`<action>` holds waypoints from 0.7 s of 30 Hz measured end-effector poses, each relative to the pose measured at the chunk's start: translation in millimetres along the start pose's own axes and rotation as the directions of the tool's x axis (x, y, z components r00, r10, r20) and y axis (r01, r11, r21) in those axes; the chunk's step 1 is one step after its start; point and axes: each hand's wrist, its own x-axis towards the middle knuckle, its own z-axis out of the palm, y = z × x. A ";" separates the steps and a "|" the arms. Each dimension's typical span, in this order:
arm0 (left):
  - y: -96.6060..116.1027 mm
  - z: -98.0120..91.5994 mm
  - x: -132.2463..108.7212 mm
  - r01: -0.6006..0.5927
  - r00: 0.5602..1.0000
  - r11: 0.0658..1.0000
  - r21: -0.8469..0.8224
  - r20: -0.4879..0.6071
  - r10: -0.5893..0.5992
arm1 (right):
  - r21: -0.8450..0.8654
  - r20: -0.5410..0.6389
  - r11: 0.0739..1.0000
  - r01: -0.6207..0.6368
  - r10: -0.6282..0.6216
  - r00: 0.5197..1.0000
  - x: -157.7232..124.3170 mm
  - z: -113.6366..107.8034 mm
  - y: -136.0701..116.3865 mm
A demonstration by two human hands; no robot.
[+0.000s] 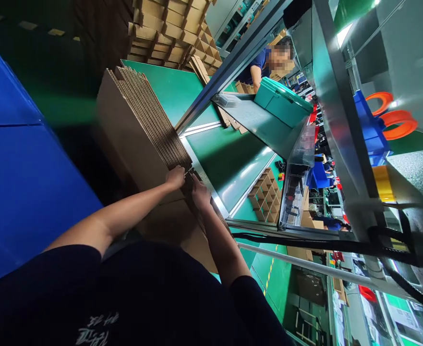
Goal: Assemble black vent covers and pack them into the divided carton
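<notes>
A thick stack of flat corrugated cardboard sheets [142, 120] stands on edge in front of me, beside the metal-edged bench. At the near end of the stack my left hand [175, 177] has its fingers closed by the sheets' edges. My right hand [200, 193] is just to the right, its fingers also bent together against the cardboard. Between the fingertips shows a small, thin, pale piece [189, 169], too small to name. What exactly each hand grips is hidden. More brown cardboard [171, 221] lies below my forearms.
A green-topped bench [218, 154] with a metal frame [240, 62] is to the right. On it are a cardboard divider grid [267, 197] and cardboard strips. A teal bin [281, 103] rests on a shelf. Stacked dividers [168, 29] and a co-worker [258, 72] are behind. Blue panels [27, 182] stand left.
</notes>
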 end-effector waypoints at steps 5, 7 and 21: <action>5.3 1.2 -9.1 0.026 1.000 1.000 0.008 -0.012 -0.025 | -0.042 0.007 0.999 0.019 -0.019 1.000 -0.3 -0.2 -2.3; 5.3 0.7 -10.1 0.028 1.000 1.000 0.013 -0.008 -0.028 | -0.028 0.004 0.999 0.018 -0.018 1.000 -0.2 2.2 -2.4; -4.1 2.6 -9.0 -0.045 0.999 0.998 0.049 0.012 0.044 | -0.105 -0.028 0.994 0.000 -0.003 1.000 0.3 41.5 -7.9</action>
